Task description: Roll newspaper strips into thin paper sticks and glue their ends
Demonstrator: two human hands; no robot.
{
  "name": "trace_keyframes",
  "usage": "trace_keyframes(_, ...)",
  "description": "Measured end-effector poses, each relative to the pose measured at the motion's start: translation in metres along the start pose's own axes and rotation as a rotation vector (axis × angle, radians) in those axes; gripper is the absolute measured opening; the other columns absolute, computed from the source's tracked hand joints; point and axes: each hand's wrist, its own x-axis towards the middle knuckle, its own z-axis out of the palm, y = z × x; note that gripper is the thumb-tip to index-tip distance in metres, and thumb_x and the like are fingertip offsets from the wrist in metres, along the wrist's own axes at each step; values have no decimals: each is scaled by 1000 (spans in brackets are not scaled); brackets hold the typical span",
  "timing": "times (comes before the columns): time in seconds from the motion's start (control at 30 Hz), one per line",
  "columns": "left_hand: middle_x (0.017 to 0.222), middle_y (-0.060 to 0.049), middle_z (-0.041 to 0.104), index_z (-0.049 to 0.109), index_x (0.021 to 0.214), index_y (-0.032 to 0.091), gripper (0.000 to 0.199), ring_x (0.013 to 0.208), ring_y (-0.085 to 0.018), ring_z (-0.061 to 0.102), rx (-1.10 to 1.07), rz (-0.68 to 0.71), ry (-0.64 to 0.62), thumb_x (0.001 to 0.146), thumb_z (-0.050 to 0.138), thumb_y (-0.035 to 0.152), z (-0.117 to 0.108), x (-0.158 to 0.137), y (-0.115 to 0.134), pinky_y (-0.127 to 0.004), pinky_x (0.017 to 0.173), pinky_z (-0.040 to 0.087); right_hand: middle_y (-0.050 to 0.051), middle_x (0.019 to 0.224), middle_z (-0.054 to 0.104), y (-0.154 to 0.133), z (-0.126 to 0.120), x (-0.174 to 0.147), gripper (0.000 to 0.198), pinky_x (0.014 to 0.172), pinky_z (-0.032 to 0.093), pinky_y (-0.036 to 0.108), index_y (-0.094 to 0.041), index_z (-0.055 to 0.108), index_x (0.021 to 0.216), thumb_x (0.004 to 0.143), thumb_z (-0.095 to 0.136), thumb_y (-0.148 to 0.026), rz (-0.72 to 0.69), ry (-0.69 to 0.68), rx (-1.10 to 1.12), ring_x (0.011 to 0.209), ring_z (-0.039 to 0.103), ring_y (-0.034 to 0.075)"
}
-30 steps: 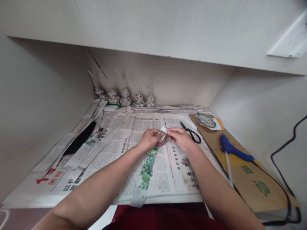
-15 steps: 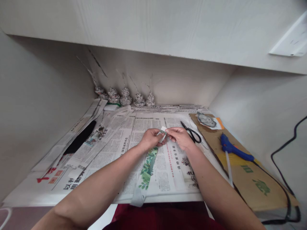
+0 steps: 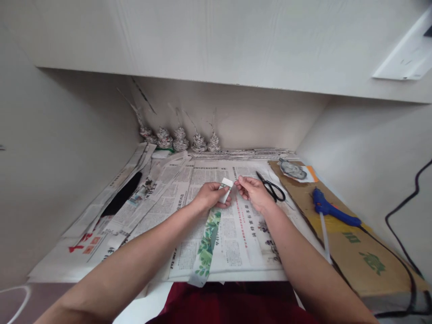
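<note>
"Over the middle of the newspaper [image 3: 232,245], a small white piece [image 3: 225,189] with a dark green band is held up at a slant. It looks like folded paper or card."

"How are the hands set?"

"The left hand [image 3: 216,195] is closed on it, thumb on the face, fingers curled behind. The right hand [image 3: 250,191] is just beside it, partly closed, thumb and forefinger drawn close. Whether those tips meet, or pinch something thin, I can't tell."

"Which step would you call that?"

"Close fingertip work on the piece, I'd judge: the left steadies it, the right is placed to work at its edge."

"And what would the next move call for?"

"A steady left hold, I'd say, and a light, exact pinch from the right. A leaf-printed strip [image 3: 206,245] runs from below the left hand to the near edge of the tabletop [image 3: 253,276]. I can't see whether it joins the piece."

"Farther out?"

"Black scissors [image 3: 263,181] just beyond the right hand, then a blue glue gun [image 3: 337,213] on cardboard [image 3: 388,279]. At the back, thin paper sticks [image 3: 243,155] and a row of woven paper shapes [image 3: 181,140]."
</note>
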Motion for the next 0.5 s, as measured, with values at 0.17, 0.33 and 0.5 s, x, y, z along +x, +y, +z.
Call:
trace_keyframes(0.17, 67, -6, 66, 63, 84, 11, 28, 57, -14, 64, 23, 2, 51, 75, 66, 37, -8, -6, -4, -24, 52, 54, 3, 79, 63, -1, 2, -5, 36, 45, 33, 20, -18, 71, 95, 71, 69, -46, 34, -211, -90, 58, 51, 9)
trace_keyframes(0.33, 66, -5, 65, 63, 86, 12, 32, 57, -13, 64, 100, 49, -50, 76, 64, 42, -10, -6, -13, -22, 52, 52, -1, 60, 56, 2, 6, -6, 34, 45, 30, 21, -16, 72, 89, 71, 69, -45, 19, -189, -235, 50, 43, 7)
trace_keyframes(0.5, 68, -6, 65, 63, 88, 12, 34, 59, -14, 64, 126, 45, -75, 76, 64, 43, -11, -8, -13, -22, 52, 53, -1, 60, 55, 3, 5, -6, 33, 45, 29, 22, -15, 70, 83, 73, 66, -46, 27, -214, -248, 47, 40, 6)
